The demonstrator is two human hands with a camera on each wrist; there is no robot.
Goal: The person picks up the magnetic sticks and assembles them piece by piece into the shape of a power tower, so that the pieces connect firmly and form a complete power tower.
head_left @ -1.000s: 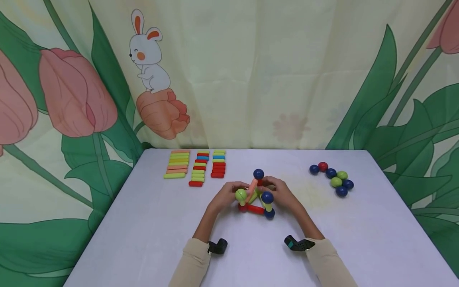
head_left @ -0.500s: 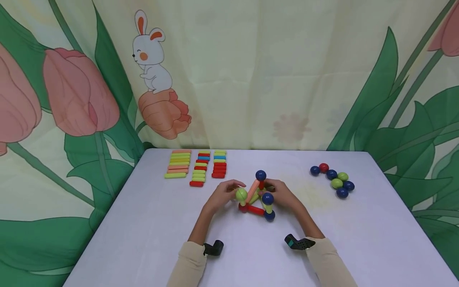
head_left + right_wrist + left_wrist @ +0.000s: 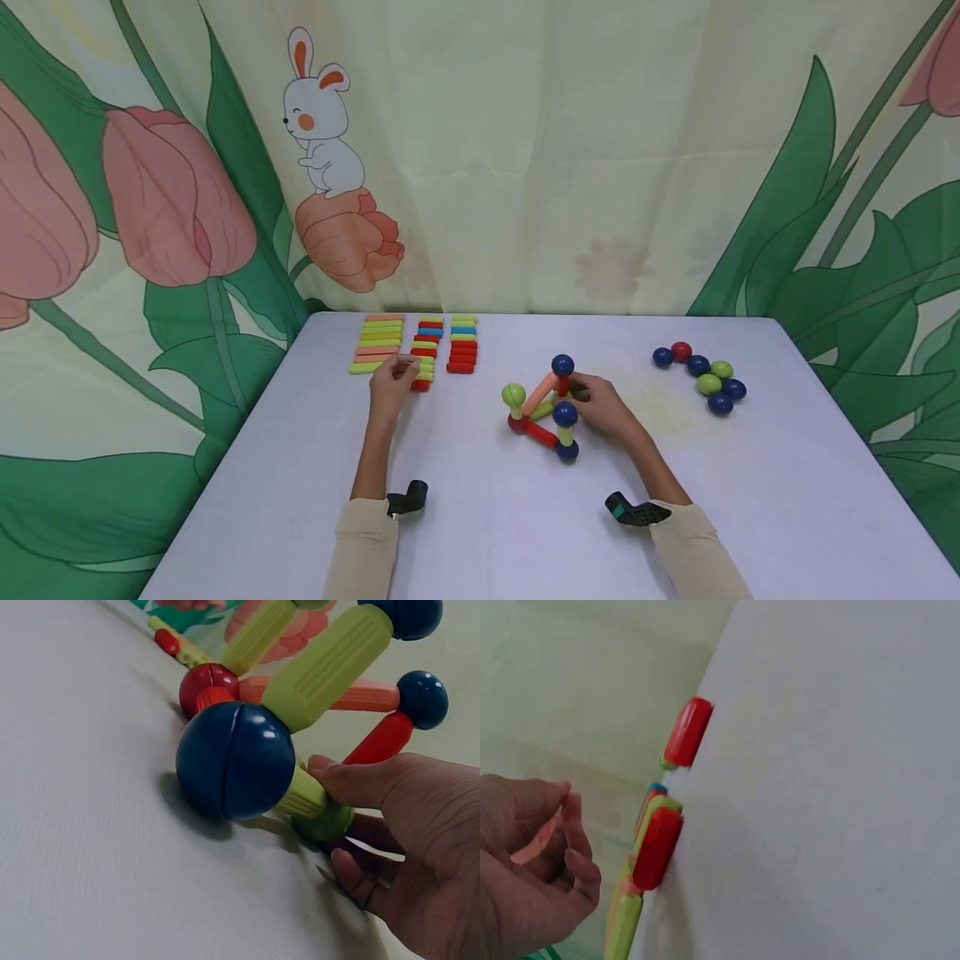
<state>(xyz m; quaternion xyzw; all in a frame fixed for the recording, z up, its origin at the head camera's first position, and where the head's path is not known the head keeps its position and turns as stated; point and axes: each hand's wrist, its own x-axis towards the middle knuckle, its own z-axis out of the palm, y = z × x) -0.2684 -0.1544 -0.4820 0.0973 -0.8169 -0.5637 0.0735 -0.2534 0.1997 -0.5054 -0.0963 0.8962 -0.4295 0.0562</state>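
Note:
A frame of magnetic sticks and balls stands on the table, with a red stick (image 3: 541, 433) along its front. A green ball (image 3: 513, 394) tops its left upright, and a blue ball (image 3: 565, 413) tops the front right one. My right hand (image 3: 602, 406) holds the frame's back right corner; in the right wrist view its thumb and fingers are round a low green ball (image 3: 327, 823). Over the middle column of short sticks (image 3: 425, 367) hovers my left hand (image 3: 392, 387). Its fingers are loosely bent, thumb and fingertips close together with no stick showing between them.
Longer sticks (image 3: 379, 336) lie in a column at the left, and another short column (image 3: 462, 352) lies right of the middle one. Several loose balls (image 3: 708, 384) sit at the right. A printed curtain (image 3: 615, 167) hangs behind the table's far edge.
My left hand has come away from the frame and moved left to the short sticks. My right hand stays at the frame's back right corner.

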